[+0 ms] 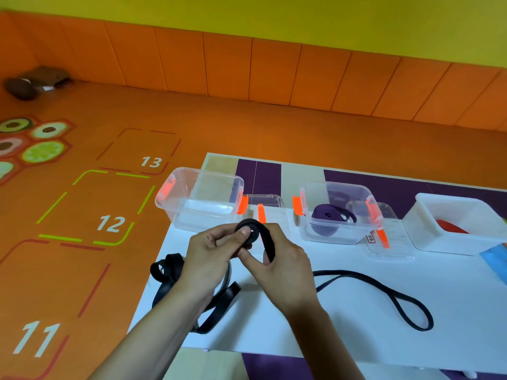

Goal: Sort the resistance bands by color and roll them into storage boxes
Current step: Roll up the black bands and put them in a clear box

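A black resistance band is partly wound into a small roll (251, 229) above the white board. My left hand (214, 253) pinches that roll, thumb on its face. My right hand (277, 261) grips the band's strap just right of the roll. The same band's loose tail (389, 294) loops away across the board to the right. A second black band (170, 272) lies tangled under my left wrist. A clear box (203, 198) at the left holds nothing. Another clear box (340, 212) holds a rolled purple band (326, 215).
A white tub (428, 215) at the right holds a red band (452, 227). Clear lids with orange clips (263, 207) lie beside the boxes. A blue item (498, 261) pokes in at the right edge. The white board (343, 325) lies on a purple-and-cream mat on the orange floor.
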`<action>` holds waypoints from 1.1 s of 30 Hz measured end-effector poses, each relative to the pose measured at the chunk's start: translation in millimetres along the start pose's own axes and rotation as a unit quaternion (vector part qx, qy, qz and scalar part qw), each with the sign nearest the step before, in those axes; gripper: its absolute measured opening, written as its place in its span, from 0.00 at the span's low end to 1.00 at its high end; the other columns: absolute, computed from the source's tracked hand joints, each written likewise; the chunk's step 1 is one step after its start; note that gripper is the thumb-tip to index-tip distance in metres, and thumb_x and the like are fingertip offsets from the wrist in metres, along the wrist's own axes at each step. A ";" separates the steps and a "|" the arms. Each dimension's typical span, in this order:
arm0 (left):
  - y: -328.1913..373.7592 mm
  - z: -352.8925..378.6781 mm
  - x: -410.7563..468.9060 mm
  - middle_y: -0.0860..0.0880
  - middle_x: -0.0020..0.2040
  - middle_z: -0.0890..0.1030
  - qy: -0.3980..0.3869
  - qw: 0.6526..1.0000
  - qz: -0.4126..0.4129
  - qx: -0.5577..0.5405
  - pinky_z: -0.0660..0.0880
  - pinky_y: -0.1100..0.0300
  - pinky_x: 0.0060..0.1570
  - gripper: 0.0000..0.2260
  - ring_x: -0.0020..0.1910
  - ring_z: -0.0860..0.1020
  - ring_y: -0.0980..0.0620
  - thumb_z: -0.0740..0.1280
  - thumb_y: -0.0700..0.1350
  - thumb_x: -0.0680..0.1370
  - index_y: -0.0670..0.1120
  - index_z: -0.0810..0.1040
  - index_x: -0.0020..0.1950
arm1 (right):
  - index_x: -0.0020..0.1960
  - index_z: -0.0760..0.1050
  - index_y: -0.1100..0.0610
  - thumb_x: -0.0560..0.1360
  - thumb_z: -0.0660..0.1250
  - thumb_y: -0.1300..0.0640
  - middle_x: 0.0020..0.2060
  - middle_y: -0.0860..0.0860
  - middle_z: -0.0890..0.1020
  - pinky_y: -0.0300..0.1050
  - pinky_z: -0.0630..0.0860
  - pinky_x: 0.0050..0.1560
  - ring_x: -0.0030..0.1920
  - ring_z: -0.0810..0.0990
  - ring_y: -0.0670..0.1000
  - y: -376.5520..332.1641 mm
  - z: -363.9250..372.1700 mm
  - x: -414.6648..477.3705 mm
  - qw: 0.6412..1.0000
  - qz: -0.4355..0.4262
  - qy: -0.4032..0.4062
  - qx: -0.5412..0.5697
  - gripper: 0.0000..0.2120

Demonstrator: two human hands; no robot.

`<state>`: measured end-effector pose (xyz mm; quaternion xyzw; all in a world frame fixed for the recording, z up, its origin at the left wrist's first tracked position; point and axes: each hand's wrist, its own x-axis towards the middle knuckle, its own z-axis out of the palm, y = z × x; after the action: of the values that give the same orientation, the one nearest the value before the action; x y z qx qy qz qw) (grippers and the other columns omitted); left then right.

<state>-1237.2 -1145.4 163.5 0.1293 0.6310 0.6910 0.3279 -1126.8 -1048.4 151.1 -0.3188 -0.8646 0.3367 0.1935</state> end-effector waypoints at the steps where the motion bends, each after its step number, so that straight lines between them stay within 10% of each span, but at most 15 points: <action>1: -0.2 3.4 -1.2 0.44 0.46 0.88 0.012 1.000 0.001 -0.009 0.81 0.62 0.49 0.06 0.49 0.86 0.45 0.73 0.42 0.78 0.44 0.87 0.53 | 0.59 0.71 0.42 0.74 0.67 0.35 0.31 0.44 0.72 0.46 0.76 0.42 0.37 0.75 0.48 -2.3 2.6 0.0 1.000 0.004 0.015 -0.004 0.18; 7: 2.3 11.4 -3.8 0.46 0.45 0.88 0.036 0.999 -0.005 -0.033 0.82 0.62 0.50 0.04 0.47 0.87 0.49 0.72 0.41 0.79 0.44 0.86 0.51 | 0.63 0.70 0.39 0.77 0.63 0.36 0.41 0.42 0.78 0.45 0.77 0.46 0.40 0.73 0.46 -4.7 5.1 4.7 0.999 -0.017 0.030 -0.039 0.17; 14: 25.3 -21.6 19.9 0.44 0.49 0.88 -0.157 0.979 -0.051 0.117 0.81 0.55 0.49 0.11 0.48 0.86 0.46 0.72 0.49 0.78 0.46 0.84 0.57 | 0.77 0.60 0.31 0.78 0.65 0.36 0.38 0.41 0.68 0.34 0.69 0.44 0.42 0.72 0.40 4.7 -22.1 12.8 0.992 -0.083 -0.078 -0.062 0.29; 22: 24.9 -19.4 24.6 0.44 0.46 0.87 -0.159 0.973 0.078 0.147 0.82 0.52 0.52 0.07 0.45 0.85 0.48 0.74 0.39 0.77 0.48 0.88 0.52 | 0.76 0.61 0.32 0.77 0.68 0.39 0.44 0.38 0.70 0.33 0.72 0.49 0.47 0.74 0.36 0.4 -20.5 13.9 0.995 -0.081 -0.050 -0.034 0.30; 28: 25.7 -16.2 18.5 0.41 0.48 0.82 -0.083 0.985 0.110 0.103 0.83 0.52 0.50 0.08 0.44 0.85 0.44 0.77 0.40 0.73 0.50 0.89 0.50 | 0.65 0.76 0.38 0.83 0.65 0.50 0.56 0.38 0.81 0.35 0.72 0.61 0.61 0.79 0.42 -7.1 -20.4 8.4 0.983 -0.034 -0.046 0.175 0.13; 33: 27.9 -3.7 5.2 0.46 0.48 0.85 -0.067 0.993 0.096 0.018 0.80 0.62 0.46 0.08 0.44 0.85 0.48 0.76 0.43 0.71 0.48 0.89 0.50 | 0.55 0.84 0.50 0.81 0.68 0.58 0.46 0.50 0.87 0.38 0.78 0.49 0.48 0.85 0.48 -14.6 -22.5 12.4 0.931 0.026 -0.018 0.363 0.07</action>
<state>-1251.5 -1144.8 188.4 0.2413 0.6049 0.6975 0.2990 -1129.6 -1038.0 178.6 -0.2429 -0.6784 0.6380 0.2716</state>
